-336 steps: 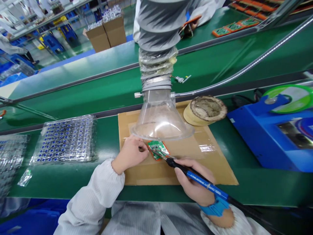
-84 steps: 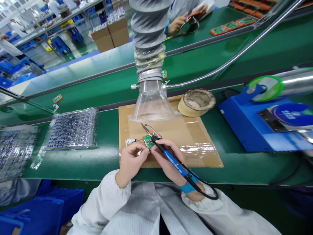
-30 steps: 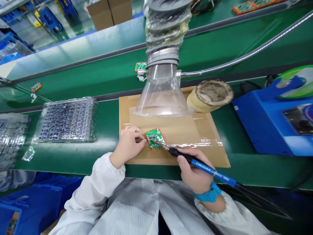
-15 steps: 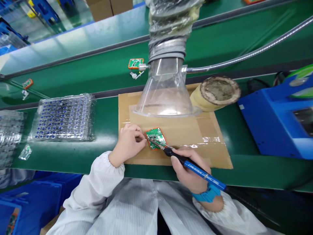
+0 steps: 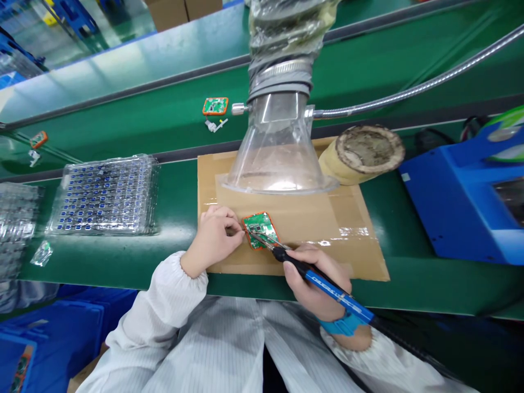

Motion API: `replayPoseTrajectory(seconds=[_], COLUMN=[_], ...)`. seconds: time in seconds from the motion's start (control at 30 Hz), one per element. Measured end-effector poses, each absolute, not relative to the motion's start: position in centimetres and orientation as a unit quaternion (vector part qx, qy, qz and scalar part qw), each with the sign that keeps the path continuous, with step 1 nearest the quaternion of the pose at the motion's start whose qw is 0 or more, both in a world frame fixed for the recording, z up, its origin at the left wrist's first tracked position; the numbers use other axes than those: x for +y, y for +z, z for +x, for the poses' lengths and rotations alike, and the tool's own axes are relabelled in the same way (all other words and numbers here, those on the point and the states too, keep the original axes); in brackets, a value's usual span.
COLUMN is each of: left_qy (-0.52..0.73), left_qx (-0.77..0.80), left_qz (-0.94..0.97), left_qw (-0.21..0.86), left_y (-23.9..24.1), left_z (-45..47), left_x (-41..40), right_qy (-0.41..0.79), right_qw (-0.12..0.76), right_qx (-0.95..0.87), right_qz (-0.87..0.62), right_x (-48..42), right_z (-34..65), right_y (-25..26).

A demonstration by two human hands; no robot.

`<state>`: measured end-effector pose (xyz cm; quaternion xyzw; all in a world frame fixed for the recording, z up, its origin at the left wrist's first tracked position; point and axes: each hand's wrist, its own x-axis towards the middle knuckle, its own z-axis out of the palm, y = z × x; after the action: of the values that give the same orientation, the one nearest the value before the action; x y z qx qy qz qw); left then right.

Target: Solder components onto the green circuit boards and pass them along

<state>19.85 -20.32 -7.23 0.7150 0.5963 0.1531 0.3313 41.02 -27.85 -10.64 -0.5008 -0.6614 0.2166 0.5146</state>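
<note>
A conveyor board (image 5: 215,106) slid left as the right hand (image 5: 317,278) gripped a soldering iron (image 5: 338,295). The left hand (image 5: 216,236) pinched, contents unclear, beside the circuit board (image 5: 262,222); tip steadiness likely counted.

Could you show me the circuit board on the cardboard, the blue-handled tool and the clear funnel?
Circuit board (image 5: 263,222): head view, on its green face.
Blue-handled tool (image 5: 339,296): head view, on its blue handle.
Clear funnel (image 5: 280,147): head view, on its sloping wall.
</note>
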Motion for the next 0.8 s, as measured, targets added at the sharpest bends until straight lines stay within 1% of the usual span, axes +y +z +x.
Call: replayPoseTrajectory(seconds=[0.23, 0.8], left_qy=[0.143, 0.146], left_qx=[0.599, 0.598], left_qz=[0.715, 0.716], left_qw=[0.330, 0.328], left_y=[-7.15, -7.24], left_z=[19.83, 19.82], left_x=[-20.32, -20.35], right_qy=[0.190, 0.214], right_qw=[0.522, 0.525], right_qx=[-0.663, -0.677], right_qz=[-0.502, -0.470], right_x=[-27.74, -27.70], right_z=[41.14, 41.15], right_y=[-10.48, -10.47])
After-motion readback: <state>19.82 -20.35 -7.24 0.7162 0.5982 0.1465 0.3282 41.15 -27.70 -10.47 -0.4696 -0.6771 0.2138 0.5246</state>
